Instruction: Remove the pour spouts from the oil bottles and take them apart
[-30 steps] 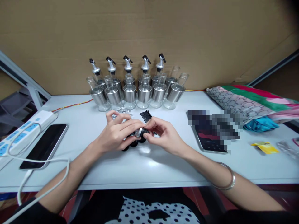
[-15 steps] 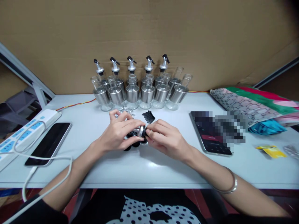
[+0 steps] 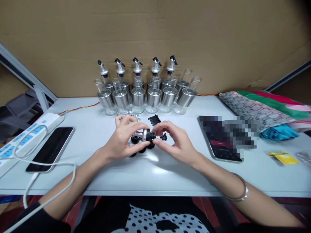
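My left hand (image 3: 123, 139) pinches a bottle pourer (image 3: 145, 135) between thumb and fingers. It lies sideways, its silver collar to the left and its black ribbed stopper pointing right. At the stopper's tip, the thumb and fingertips of my right hand (image 3: 178, 140) close around the end from both sides. Loose black stoppers (image 3: 135, 139) lie on the table under the hands, partly hidden. Beside my right fingers are several small black rings (image 3: 164, 137). A cluster of slim black pieces (image 3: 154, 119) rests just behind the hands.
Glass bottles with steel sleeves (image 3: 138, 96) stand in two rows at the back; several rear ones carry pourers (image 3: 137, 66). A phone (image 3: 52, 149) and a power strip (image 3: 29, 139) with a white cable are at left. Another phone (image 3: 213, 142), a patterned bag (image 3: 245, 106) and a yellow packet (image 3: 284, 158) lie right.
My right hand's fingers have spread somewhat and shifted to the stopper's tip, so more of the black stopper shows. The small black rings have come into sight. My left hand keeps its hold.
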A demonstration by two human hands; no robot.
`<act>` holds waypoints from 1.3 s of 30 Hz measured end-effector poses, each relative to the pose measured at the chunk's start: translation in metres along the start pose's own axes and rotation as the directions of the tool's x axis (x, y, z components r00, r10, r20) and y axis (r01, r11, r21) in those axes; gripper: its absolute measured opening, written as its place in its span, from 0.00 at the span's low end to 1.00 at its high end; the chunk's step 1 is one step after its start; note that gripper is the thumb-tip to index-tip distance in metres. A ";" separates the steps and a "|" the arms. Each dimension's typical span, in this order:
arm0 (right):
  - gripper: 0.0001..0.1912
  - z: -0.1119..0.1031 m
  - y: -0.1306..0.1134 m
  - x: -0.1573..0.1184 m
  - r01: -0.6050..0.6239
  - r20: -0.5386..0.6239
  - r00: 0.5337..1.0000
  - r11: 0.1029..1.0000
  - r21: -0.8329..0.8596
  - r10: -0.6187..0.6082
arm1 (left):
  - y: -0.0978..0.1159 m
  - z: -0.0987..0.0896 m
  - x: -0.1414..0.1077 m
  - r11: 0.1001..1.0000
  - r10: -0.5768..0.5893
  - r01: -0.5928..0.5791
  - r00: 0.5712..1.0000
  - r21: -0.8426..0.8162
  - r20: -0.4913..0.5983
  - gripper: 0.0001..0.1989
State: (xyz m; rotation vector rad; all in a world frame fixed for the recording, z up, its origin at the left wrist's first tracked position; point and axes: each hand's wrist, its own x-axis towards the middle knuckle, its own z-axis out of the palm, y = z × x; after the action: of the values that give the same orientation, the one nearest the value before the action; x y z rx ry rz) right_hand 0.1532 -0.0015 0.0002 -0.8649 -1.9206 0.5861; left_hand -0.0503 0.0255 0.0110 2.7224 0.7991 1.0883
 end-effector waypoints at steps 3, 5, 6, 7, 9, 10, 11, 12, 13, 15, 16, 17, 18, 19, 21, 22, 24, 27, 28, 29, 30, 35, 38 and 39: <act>0.07 0.000 -0.002 0.001 -0.177 0.084 0.982 0.978 0.115 0.168 | 0.001 0.003 -0.001 1.000 0.022 -0.022 0.999 0.000 -0.023 0.12; 0.07 -0.001 -0.002 0.001 -0.237 0.125 0.968 0.954 0.182 0.217 | 0.001 0.004 -0.001 1.000 0.024 -0.024 0.999 0.007 -0.031 0.12; 0.07 -0.001 -0.002 0.002 -0.255 0.137 0.964 0.944 0.209 0.230 | 0.001 0.004 -0.002 1.000 0.022 -0.022 0.999 0.010 -0.034 0.12; 0.06 -0.001 -0.002 0.002 -0.267 0.148 0.960 0.936 0.229 0.238 | 0.001 0.004 -0.002 1.000 0.020 -0.020 0.999 0.010 -0.035 0.13; 0.06 -0.002 -0.001 0.003 -0.274 0.154 0.958 0.930 0.244 0.242 | 0.001 0.004 -0.001 1.000 0.015 -0.015 0.999 0.002 -0.036 0.13; 0.06 -0.003 -0.001 0.003 -0.267 0.152 0.960 0.933 0.244 0.235 | 0.001 0.004 -0.001 1.000 0.012 -0.012 0.999 -0.002 -0.035 0.13; 0.06 -0.003 -0.001 0.003 -0.253 0.148 0.964 0.937 0.239 0.222 | 0.001 0.003 -0.001 1.000 0.006 -0.006 0.999 -0.007 -0.032 0.13; 0.06 -0.004 -0.001 0.003 -0.234 0.140 0.968 0.945 0.230 0.206 | 0.001 0.003 -0.001 1.000 0.000 0.000 1.000 -0.011 -0.028 0.13; 0.06 -0.004 -0.001 0.003 -0.209 0.130 0.974 0.954 0.215 0.184 | 0.001 0.003 -0.001 1.000 -0.005 0.005 1.000 -0.017 -0.025 0.13; 0.06 -0.005 -0.002 0.002 -0.144 0.108 0.986 0.976 0.164 0.128 | 0.001 0.002 -0.001 0.999 -0.016 0.015 1.000 -0.031 -0.018 0.13; 0.06 -0.005 -0.003 0.002 -0.105 0.095 0.991 0.987 0.126 0.093 | 0.001 0.003 -0.001 0.999 -0.020 0.020 1.000 -0.039 -0.017 0.13; 0.06 -0.005 -0.004 0.001 -0.060 0.084 0.995 0.995 0.083 0.053 | 0.001 0.003 -0.002 0.999 -0.026 0.025 1.000 -0.046 -0.018 0.13; 0.06 -0.006 -0.005 0.001 -0.011 0.076 0.997 0.999 0.040 0.008 | 0.001 0.003 -0.002 0.998 -0.031 0.030 0.999 -0.052 -0.019 0.13; 0.06 -0.006 -0.005 0.001 0.039 0.068 0.997 0.999 0.002 -0.039 | 0.001 0.003 -0.002 0.998 -0.038 0.037 0.999 -0.059 -0.020 0.14; 0.06 -0.006 -0.006 0.001 0.136 0.052 0.990 0.989 -0.058 -0.133 | 0.001 0.003 -0.002 0.996 -0.051 0.049 0.999 -0.073 -0.019 0.14; 0.06 -0.006 -0.006 0.002 0.179 0.046 0.983 0.980 -0.082 -0.175 | 0.001 0.003 -0.002 0.995 -0.057 0.055 0.998 -0.080 -0.018 0.14; 0.06 -0.006 -0.005 0.003 0.250 0.044 0.968 0.960 -0.126 -0.246 | 0.001 0.004 -0.002 0.993 -0.070 0.069 0.997 -0.097 -0.012 0.14; 0.06 -0.006 -0.004 0.004 0.319 0.055 0.948 0.933 -0.166 -0.314 | 0.001 0.004 -0.002 0.986 -0.095 0.094 0.996 -0.137 0.004 0.15; 0.06 -0.006 -0.003 0.004 0.338 0.060 0.941 0.925 -0.175 -0.333 | 0.001 0.004 -0.002 0.982 -0.104 0.105 0.994 -0.154 0.011 0.15; 0.06 -0.006 -0.003 0.004 0.356 0.063 0.935 0.916 -0.186 -0.350 | 0.001 0.004 -0.002 0.978 -0.116 0.117 0.993 -0.172 0.019 0.15; 0.06 -0.006 -0.002 0.004 0.374 0.066 0.927 0.906 -0.201 -0.368 | 0.001 0.004 -0.002 0.973 -0.128 0.131 0.991 -0.191 0.026 0.16; 0.09 -0.006 0.002 0.003 0.459 0.072 0.884 0.827 -0.325 -0.462 | 0.001 0.004 -0.001 0.942 -0.193 0.204 0.979 -0.266 0.068 0.17; 0.10 -0.007 0.003 0.002 0.495 0.107 0.864 0.789 -0.364 -0.492 | 0.002 0.003 -0.001 0.962 -0.158 0.168 0.985 -0.213 0.063 0.16; 0.10 -0.008 0.003 0.002 0.479 0.110 0.875 0.811 -0.335 -0.471 | 0.002 0.003 -0.001 0.974 -0.133 0.140 0.990 -0.178 0.052 0.15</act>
State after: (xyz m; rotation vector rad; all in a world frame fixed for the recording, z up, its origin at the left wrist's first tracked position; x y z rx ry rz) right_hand 0.1602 0.0026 0.0032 -0.5477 -2.1940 -0.0599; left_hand -0.0476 0.0236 0.0085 2.4915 0.8245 1.0209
